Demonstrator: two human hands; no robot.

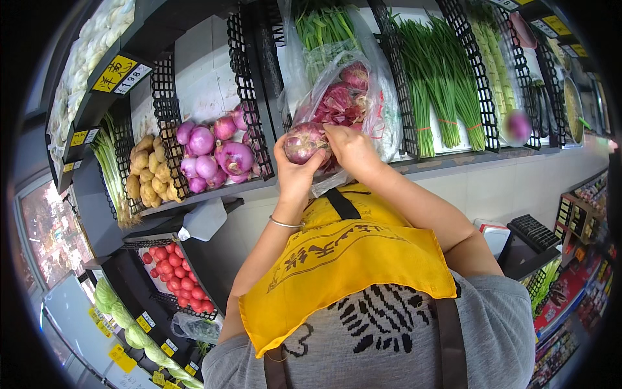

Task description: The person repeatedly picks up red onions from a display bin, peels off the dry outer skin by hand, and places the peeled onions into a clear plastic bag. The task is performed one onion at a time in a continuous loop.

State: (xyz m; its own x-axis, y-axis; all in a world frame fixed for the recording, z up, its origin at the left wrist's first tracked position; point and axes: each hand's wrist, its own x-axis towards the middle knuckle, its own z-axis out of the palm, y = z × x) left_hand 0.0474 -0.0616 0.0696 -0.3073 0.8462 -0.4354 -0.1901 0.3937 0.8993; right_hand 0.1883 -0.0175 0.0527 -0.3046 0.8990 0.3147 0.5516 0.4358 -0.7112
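Observation:
My left hand point(296, 167) is closed around a red onion point(303, 142) that has dry, papery outer skin. The fingers of my right hand point(352, 148) pinch at the onion's right side, near its top; whether they hold loose skin cannot be made out. Just beyond both hands lies a clear plastic bag point(376, 104) with red onions and loose onion skins point(335, 104) in it. To the left, smooth purple onions point(206, 150) are heaped in a shelf compartment between black mesh dividers point(242, 58).
Potatoes point(148, 172) and spring onions point(112, 167) fill compartments at the left; bundled green chives point(440, 92) lie at the right. A single onion point(518, 127) sits near the shelf's front edge. Tomatoes point(177, 274) and cabbages point(121, 316) are lower left. The shelf's front edge point(437, 163) runs before me.

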